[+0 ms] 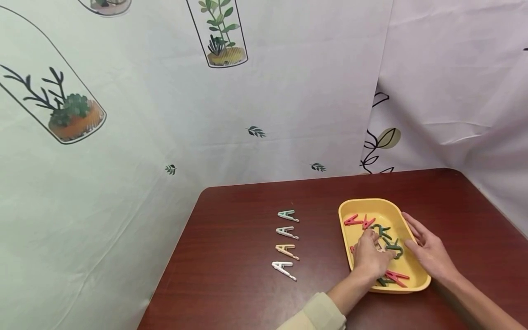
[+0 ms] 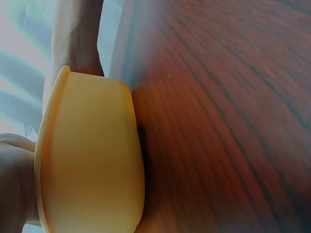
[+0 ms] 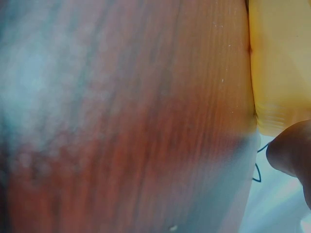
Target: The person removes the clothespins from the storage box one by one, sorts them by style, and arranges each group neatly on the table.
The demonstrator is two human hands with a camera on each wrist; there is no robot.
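Note:
My left hand point(image 1: 369, 257) reaches down into a yellow plastic tray point(image 1: 349, 205), thumb and fingers spread apart. A pale clothespin point(image 1: 380, 247) shows in the gap between them, partly hidden by the hand. Close around the fingers lie dark green clothespins point(image 1: 393, 247) and red clothespins point(image 1: 352, 220). More red and green ones point(image 1: 397, 278) are near the tray's front end. With its thumb over the right rim and its fingers along the outer side, my right hand point(image 1: 433, 254) holds the tray. In the left wrist view the tray's yellow wall point(image 2: 92, 150) stands on the table.
To the left of the tray, pale clothespins form a column on the dark red wooden table point(image 1: 231, 256): a green one point(image 1: 288, 215) at the back, then white, yellow point(image 1: 287, 250) and white point(image 1: 283, 269). Behind the table hangs a white cloth point(image 1: 288, 101) with plant prints.

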